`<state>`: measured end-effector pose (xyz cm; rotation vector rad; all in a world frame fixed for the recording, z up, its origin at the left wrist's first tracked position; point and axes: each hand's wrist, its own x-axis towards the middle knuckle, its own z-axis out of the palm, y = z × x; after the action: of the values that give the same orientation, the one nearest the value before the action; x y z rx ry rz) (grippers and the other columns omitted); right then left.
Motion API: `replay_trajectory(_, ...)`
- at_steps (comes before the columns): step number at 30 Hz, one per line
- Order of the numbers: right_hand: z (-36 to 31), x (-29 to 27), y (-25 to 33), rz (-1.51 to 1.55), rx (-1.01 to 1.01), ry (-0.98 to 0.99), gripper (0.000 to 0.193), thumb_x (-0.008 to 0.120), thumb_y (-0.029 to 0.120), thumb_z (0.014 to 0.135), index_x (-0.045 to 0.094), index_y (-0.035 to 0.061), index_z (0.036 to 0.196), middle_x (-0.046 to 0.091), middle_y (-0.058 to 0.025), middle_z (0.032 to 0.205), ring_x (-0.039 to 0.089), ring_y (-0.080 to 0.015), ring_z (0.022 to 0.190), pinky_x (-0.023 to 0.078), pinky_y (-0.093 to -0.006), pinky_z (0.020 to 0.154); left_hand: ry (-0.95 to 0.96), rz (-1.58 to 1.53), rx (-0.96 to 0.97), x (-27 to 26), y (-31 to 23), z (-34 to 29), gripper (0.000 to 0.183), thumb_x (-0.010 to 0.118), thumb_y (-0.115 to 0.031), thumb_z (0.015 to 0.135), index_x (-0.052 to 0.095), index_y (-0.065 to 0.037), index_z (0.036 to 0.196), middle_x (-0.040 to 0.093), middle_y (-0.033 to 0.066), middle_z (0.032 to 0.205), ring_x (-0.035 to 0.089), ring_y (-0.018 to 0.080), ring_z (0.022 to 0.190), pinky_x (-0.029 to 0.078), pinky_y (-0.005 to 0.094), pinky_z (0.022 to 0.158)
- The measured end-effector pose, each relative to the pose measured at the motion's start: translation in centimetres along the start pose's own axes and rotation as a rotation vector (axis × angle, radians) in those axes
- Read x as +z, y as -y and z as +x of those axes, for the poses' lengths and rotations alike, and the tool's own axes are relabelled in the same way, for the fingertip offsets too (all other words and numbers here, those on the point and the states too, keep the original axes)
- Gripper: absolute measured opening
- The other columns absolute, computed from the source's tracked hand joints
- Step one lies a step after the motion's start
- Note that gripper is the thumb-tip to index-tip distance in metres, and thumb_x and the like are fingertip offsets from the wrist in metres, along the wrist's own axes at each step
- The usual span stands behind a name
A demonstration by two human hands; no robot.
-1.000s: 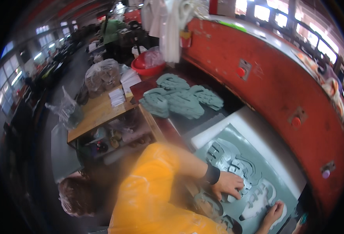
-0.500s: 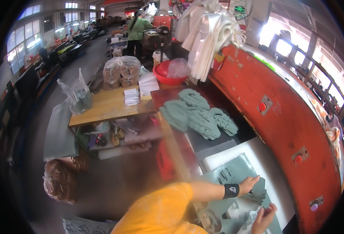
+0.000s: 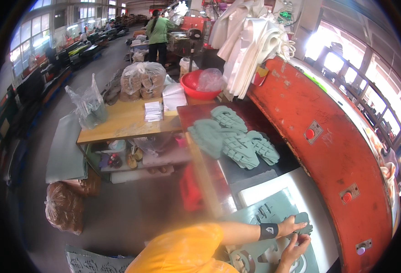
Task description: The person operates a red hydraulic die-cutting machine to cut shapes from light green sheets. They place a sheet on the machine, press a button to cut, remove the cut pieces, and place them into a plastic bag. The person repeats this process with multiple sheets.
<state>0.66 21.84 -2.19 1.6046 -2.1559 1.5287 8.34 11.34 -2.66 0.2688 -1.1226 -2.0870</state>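
Note:
My left hand (image 3: 291, 226), with a black band at the wrist, pinches a small grey-green cut piece (image 3: 302, 218), thumb across its face. Just below it, my right hand (image 3: 297, 246) has its fingers drawn together by the piece's lower edge; what they grip, if anything, is hidden. Under both hands lies a grey-green sheet (image 3: 277, 197) with shaped openings cut through it. It rests on a white board (image 3: 256, 194). Beyond the sheet, several stacks of grey-green cut pieces (image 3: 239, 149) lie on the dark surface.
A red machine beam (image 3: 321, 154) with push buttons runs along the right. White strips (image 3: 248, 50) hang at its far end. At the back left, a wooden table (image 3: 111, 122) bears bagged brown pieces (image 3: 141, 82); a red basin (image 3: 192, 81) stands beyond. A person in green (image 3: 157, 34) stands farther off.
My left hand has lifted a small cut piece above the sheet. My right hand has moved up and left, closing its fingers near that piece.

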Motion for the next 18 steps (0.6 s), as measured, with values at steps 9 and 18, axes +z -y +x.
replay_trajectory(9, -1.2, 1.0, -0.4, 0.140, 0.051, -0.085, 0.017, 0.061, 0.010, 0.088, 0.048, -0.0001, 0.094, 0.048, -0.0025, 0.080, 0.048, -0.0131, 0.072, 0.042, -0.0264, 0.067, 0.199, 0.571, 0.018, 0.3, -1.9, -0.1, 0.061, 0.071, -0.032, 0.075, 0.052, 0.012, 0.113, 0.059, 0.0270, 0.107, 0.059, 0.0302, 0.103, 0.045, 0.0350, 0.090)
replay_trajectory(18, -0.7, 0.4, 0.2, 0.152, 0.037, -0.067, 0.017, 0.058, 0.012, 0.089, 0.046, 0.0004, 0.087, 0.048, -0.0027, 0.075, 0.046, -0.0114, 0.069, 0.040, -0.0247, 0.062, 0.140, 0.285, -0.090, 0.2, -1.5, 0.0, 0.042, 0.055, -0.035, 0.092, 0.056, -0.002, 0.118, 0.060, 0.0103, 0.114, 0.055, 0.0177, 0.106, 0.042, 0.0311, 0.092)
